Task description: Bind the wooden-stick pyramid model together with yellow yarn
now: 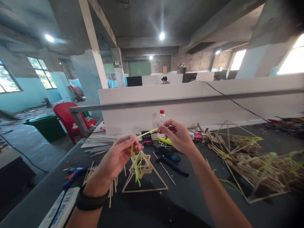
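A yellow-green string (pixel 148 132) is stretched between my two hands. My left hand (pixel 122 153) pinches its left end, and loose strands dangle below the fingers. Thumb and forefinger of my right hand (pixel 177 134) are pressed together on the other end, higher up. Just under my left hand, a small pyramid frame of thin wooden sticks (pixel 154 171) stands on the dark table (pixel 152 210), with a smaller stick structure inside it; the hanging strands partly cover it.
Blue-handled pliers (pixel 172 163), a phone (pixel 147 138) and bottles (pixel 161 115) lie or stand behind the frame. At the left are a blue glue gun (pixel 75 174) and loose sticks. Stick structures with string (pixel 266 167) are piled at the right.
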Available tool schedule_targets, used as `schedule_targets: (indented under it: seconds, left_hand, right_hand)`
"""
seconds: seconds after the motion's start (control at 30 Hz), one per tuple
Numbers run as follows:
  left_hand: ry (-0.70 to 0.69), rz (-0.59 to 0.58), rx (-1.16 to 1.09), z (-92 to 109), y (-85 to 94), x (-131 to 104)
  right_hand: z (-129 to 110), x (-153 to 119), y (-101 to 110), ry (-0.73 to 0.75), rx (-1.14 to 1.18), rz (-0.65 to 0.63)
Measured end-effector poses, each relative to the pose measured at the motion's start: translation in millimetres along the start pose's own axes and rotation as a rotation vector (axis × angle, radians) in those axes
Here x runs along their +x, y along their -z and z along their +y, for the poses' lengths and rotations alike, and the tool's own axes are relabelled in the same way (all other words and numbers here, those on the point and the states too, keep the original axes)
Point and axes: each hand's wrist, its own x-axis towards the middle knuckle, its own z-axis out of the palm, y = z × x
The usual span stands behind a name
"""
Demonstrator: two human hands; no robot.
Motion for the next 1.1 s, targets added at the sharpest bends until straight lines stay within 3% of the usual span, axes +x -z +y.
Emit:
schedule_targets:
  seconds: [0.1, 0.2, 0.27, 0.37, 0.43, 0.53, 0.63, 0.73, 0.93, 1.1]
  left_hand:
    - [-0.050, 0.028, -0.166, 1.6, -1.2, 1.6]
    - [-0.111, 0.137, -0.319, 5.5, -1.6, 1.5]
    - [-0.123, 0.220, -0.301, 7.3, -2.4, 0.7]
    - [-0.088, 0.260, -0.076, 5.6, -5.1, -1.4]
    - [-0.043, 0.208, 0.118, 2.7, -7.6, -3.3]
    - [0.006, 0.056, 0.288, 0.1, -11.3, -7.1]
    - [0.032, -0.094, 0.245, 0.6, -14.2, -11.0]
    - [0.050, -0.182, 0.191, 0.8, -15.0, -13.3]
    - [0.072, -0.183, 0.223, -1.2, -12.4, -11.6]
    - [0.086, -0.170, 0.272, -0.3, -8.8, -10.0]
  right_hand:
    - [-9.0, -2.9, -4.5, 0.029, -0.073, -0.061]
    - [-26.4, -10.3, -14.7, 0.103, -0.145, -0.213]
    - [-39.6, -17.1, -22.9, 0.186, -0.206, -0.296]
    - [-56.2, -27.5, -31.0, 0.304, -0.270, -0.380]
    - [-63.6, -32.1, -30.7, 0.348, -0.267, -0.399]
    - [-67.9, -32.9, -22.7, 0.371, -0.207, -0.312]
    - [-63.6, -27.8, -14.8, 0.318, -0.161, -0.163]
    - [-54.3, -22.3, -15.4, 0.210, -0.086, -0.132]
    - [-46.7, -21.8, -27.5, 0.026, 0.023, -0.224]
    - [-52.3, -24.5, -29.6, -0.034, 0.171, -0.291]
